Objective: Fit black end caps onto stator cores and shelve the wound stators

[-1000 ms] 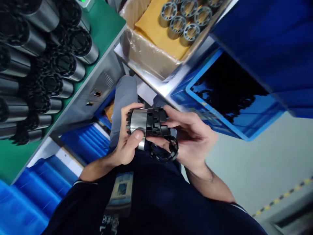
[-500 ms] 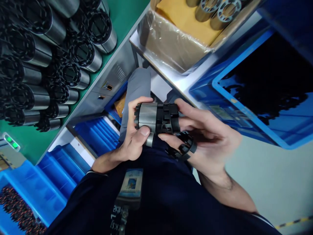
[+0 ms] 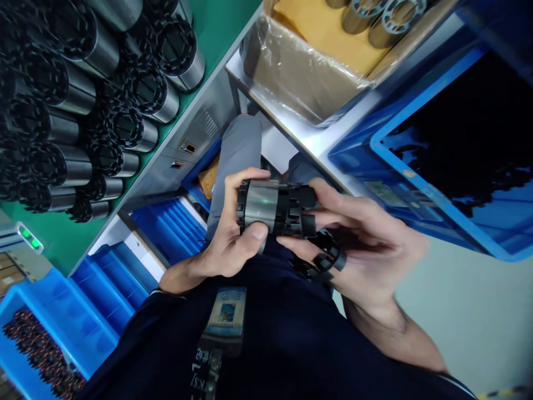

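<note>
Closed snugly, the left hand (image 3: 227,244) has hold of a metal tube (image 3: 261,203), its thumb (image 3: 257,232) pressing on the near side. At the tube's right end, the right hand (image 3: 372,244) pinches a black end piece (image 3: 296,210) with its fingers bent and only a small space between them. Below that end, a loose black ring (image 3: 323,261) hangs tipped by the right fingers; I can't tell if it is looped on one.

From the head view, just a little has changed since half a second ago. Back then, more of the tube's shiny lower part showed next to the thumb; now it is mostly hidden, and a small green shine sits on top. The black end piece looks turned a bit too, so a gap shows between its two outer lumps. I think that means the parts are being twisted a little, not pulled apart. I can't tell if they fit tightly.

The tube lies sideways in front of the tummy. The left forearm (image 3: 183,272) comes up from below and left of it. The right forearm (image 3: 414,333) comes from below and right, and that wrist bends in toward the tube.
</note>
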Demonstrator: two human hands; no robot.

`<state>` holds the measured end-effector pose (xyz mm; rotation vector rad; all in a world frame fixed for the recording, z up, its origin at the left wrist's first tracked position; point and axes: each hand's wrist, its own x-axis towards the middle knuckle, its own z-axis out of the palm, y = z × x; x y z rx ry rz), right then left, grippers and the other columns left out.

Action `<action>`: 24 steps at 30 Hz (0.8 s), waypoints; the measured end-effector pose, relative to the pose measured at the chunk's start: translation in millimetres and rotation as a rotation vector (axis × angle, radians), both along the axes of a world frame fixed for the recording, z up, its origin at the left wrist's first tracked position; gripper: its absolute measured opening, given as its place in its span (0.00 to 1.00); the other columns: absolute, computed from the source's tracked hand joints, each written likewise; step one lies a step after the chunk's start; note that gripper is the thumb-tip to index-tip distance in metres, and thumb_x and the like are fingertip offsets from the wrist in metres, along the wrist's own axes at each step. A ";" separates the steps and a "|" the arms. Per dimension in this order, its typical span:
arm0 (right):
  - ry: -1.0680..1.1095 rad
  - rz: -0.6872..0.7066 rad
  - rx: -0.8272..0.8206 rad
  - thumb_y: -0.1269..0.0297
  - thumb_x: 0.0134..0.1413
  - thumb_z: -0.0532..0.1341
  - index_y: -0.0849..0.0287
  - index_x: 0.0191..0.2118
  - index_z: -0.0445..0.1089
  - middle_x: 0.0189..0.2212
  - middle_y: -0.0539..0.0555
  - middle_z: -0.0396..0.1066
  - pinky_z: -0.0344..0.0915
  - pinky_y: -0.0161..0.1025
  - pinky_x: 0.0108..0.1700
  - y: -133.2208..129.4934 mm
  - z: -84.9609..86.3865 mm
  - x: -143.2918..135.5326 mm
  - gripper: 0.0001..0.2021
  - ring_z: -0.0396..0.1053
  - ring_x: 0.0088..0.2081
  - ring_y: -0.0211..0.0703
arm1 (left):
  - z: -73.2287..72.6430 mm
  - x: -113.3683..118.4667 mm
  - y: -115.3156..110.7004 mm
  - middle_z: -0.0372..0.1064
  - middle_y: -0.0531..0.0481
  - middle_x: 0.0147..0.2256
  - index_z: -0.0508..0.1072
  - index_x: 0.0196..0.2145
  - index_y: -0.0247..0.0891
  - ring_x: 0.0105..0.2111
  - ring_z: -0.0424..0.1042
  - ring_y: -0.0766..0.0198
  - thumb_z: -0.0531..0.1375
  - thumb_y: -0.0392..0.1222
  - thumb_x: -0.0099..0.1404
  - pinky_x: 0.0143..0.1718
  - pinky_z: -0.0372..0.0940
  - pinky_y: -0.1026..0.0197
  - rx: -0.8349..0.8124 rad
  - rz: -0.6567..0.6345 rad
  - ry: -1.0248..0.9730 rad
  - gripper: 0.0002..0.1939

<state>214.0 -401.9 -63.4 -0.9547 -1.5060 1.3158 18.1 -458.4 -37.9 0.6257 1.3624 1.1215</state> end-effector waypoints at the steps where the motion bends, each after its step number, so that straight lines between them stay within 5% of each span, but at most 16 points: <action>1: 0.021 -0.003 -0.011 0.68 0.49 0.86 0.32 0.69 0.82 0.43 0.43 0.90 0.88 0.48 0.32 -0.8 -1.0 -0.3 0.42 0.84 0.29 0.49 | -0.7 0.4 -0.9 0.77 0.45 0.59 0.74 0.67 0.55 0.57 0.81 0.45 0.73 0.72 0.70 0.63 0.75 0.42 0.073 -0.009 0.050 0.36; 7: 0.021 -0.003 0.052 0.70 0.49 0.85 0.31 0.69 0.82 0.46 0.44 0.90 0.91 0.48 0.39 -5.2 -9.3 0.2 0.42 0.88 0.34 0.52 | -5.5 8.1 -7.8 0.76 0.47 0.57 0.68 0.71 0.56 0.52 0.81 0.51 0.61 0.64 0.83 0.61 0.77 0.45 0.281 -0.044 0.204 0.25; 13: 0.169 0.079 -0.029 0.67 0.51 0.86 0.33 0.68 0.82 0.39 0.44 0.90 0.88 0.38 0.35 -4.8 -7.4 -11.2 0.40 0.87 0.32 0.47 | -5.4 0.6 -10.9 0.81 0.48 0.58 0.68 0.72 0.55 0.56 0.83 0.47 0.68 0.65 0.78 0.65 0.77 0.41 0.243 -0.166 0.131 0.32; 16: 0.172 0.096 -0.081 0.67 0.55 0.84 0.30 0.69 0.81 0.38 0.43 0.88 0.87 0.38 0.33 0.5 -1.1 -10.0 0.38 0.85 0.31 0.44 | -9.1 2.3 -8.0 0.83 0.47 0.53 0.69 0.69 0.52 0.51 0.85 0.48 0.73 0.68 0.73 0.60 0.79 0.43 0.156 -0.084 0.030 0.36; 20: 0.247 -0.006 -0.191 0.64 0.67 0.76 0.28 0.61 0.81 0.37 0.45 0.85 0.72 0.38 0.17 6.0 7.4 9.1 0.23 0.73 0.21 0.41 | -10.8 10.8 3.9 0.82 0.52 0.43 0.67 0.62 0.54 0.31 0.80 0.56 0.74 0.68 0.70 0.38 0.76 0.50 0.038 0.124 -0.284 0.34; 24: 0.019 0.119 -0.163 0.62 0.71 0.72 0.36 0.58 0.85 0.52 0.53 0.82 0.75 0.43 0.17 5.7 13.1 24.6 0.15 0.74 0.22 0.38 | -8.5 13.7 15.5 0.83 0.50 0.44 0.70 0.60 0.53 0.30 0.81 0.56 0.72 0.63 0.73 0.35 0.73 0.52 0.086 0.229 -0.333 0.27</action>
